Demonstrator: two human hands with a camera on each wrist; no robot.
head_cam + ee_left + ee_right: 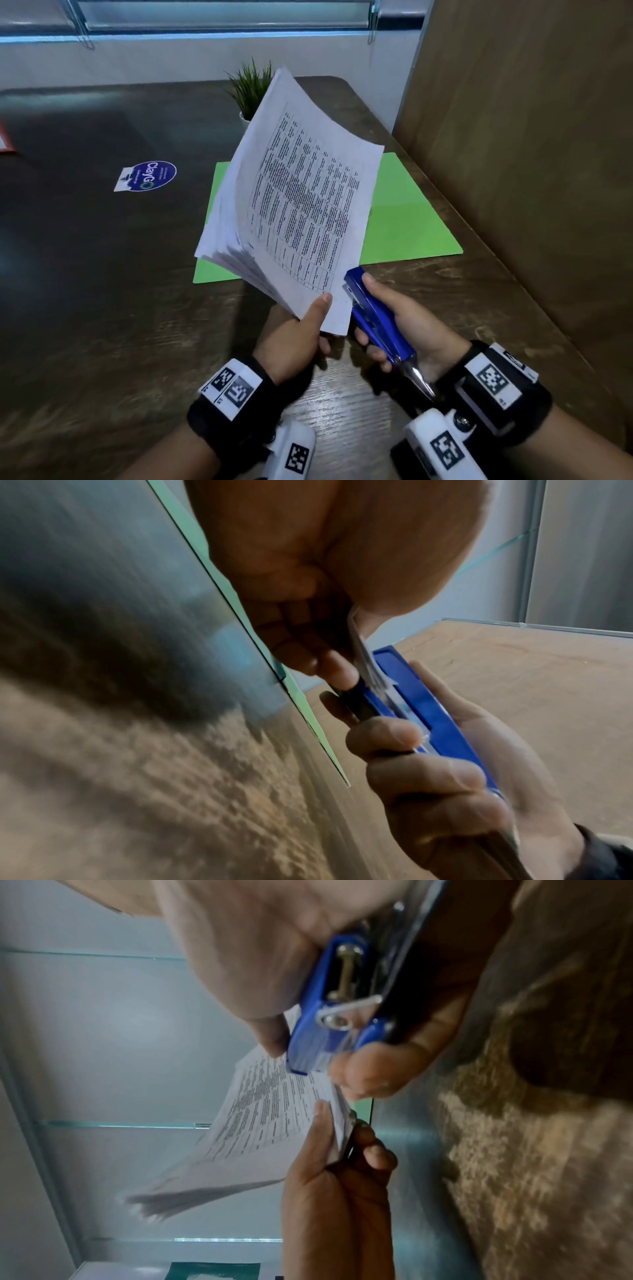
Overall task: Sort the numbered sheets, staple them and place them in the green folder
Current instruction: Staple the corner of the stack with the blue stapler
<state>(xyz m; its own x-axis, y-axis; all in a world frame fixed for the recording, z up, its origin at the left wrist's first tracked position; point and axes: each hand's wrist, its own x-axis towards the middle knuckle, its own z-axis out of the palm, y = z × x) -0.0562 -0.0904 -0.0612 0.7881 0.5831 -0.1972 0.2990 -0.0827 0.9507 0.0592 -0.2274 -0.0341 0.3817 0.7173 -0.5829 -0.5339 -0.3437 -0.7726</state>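
My left hand [308,325] pinches the near corner of a stack of printed sheets [301,192], thumb on top, and holds it raised above the table with the far edges fanning apart. My right hand [394,329] grips a blue stapler [373,315] with its mouth at the right edge of that corner. In the left wrist view the sheets' corner [368,666] sits in the stapler [428,712]. In the right wrist view the stapler [329,1020] touches the sheets [270,1118]. A green folder [404,212] lies shut and flat on the table behind the sheets.
The dark wooden table [102,274] carries a round blue sticker [150,176] at the left. A small potted plant [250,92] stands behind the sheets. A brown partition wall [531,154] rises close on the right. A red-edged item [5,137] shows at the far left edge.
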